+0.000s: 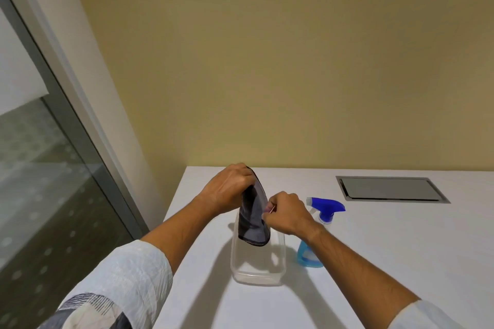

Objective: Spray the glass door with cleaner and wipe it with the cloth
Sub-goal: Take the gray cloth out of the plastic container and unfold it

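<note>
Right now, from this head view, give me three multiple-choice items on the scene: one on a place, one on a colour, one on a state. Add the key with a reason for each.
1. Where does the spray bottle stand?
A. On the white table, to the right of the clear container
B. Inside the clear container
C. On the floor by the glass door

2. What colour is the spray bottle's trigger head?
A. Red
B. Blue
C. Yellow

3. How is the cloth held?
A. It lies flat on the table, untouched
B. Only the right hand holds it
C. The left hand grips its top and the right hand pinches its edge, above the container

Key: 1 A, the bottle stands on the tabletop just right of the container. 2 B, the head is plainly blue. 3 C, both hands hold the hanging dark cloth.
</note>
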Tool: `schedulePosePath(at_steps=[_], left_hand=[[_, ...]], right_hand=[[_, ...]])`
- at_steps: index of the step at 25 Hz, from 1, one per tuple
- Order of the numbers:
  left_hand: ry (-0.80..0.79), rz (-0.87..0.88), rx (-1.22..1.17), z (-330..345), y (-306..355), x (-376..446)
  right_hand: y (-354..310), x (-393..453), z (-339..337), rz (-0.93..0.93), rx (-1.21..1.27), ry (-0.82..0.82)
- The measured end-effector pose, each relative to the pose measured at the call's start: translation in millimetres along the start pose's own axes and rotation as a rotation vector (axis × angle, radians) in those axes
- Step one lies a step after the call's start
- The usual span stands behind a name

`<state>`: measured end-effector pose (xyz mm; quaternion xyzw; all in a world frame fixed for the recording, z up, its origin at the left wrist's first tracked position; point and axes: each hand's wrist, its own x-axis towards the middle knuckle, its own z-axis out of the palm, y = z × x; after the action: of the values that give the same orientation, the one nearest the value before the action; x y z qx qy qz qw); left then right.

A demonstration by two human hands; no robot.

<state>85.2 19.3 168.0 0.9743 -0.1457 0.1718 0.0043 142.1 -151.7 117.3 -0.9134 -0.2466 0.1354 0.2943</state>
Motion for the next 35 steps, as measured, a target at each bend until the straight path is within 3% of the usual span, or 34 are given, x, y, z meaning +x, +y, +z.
schedulePosePath(at_steps=[5,9,13,19,21,25,27,35], left_hand=[[0.034,0.136,0.07,-23,15,-4],[0.051,0.227,0.092,-28,24,-5],[0.063,0.272,0.087,-30,29,-8],[0.102,0.313,0.079,-26,28,-13],[0.158,0.241,0.028,-23,26,-17],[0.269,-0.132,-0.132,-17,17,-20],[0.268,-0.236,-0.153,-14,10,-20],[0.03,-0.258,-0.151,-9,-5,-12]], right_hand=[[-30,4,-44,-0.252,-0.121,0.183],[-40,13,-62,-0.434,-0.293,0.059],[-44,20,-69,-0.481,-0.418,-0.109],[-45,22,-76,-0.525,-0.442,-0.115],[-42,22,-79,-0.546,-0.39,-0.069],[-36,23,-84,-0.57,-0.292,0.017],[-35,23,-87,-0.581,-0.284,0.047],[-31,18,-92,-0.659,-0.335,0.123]])
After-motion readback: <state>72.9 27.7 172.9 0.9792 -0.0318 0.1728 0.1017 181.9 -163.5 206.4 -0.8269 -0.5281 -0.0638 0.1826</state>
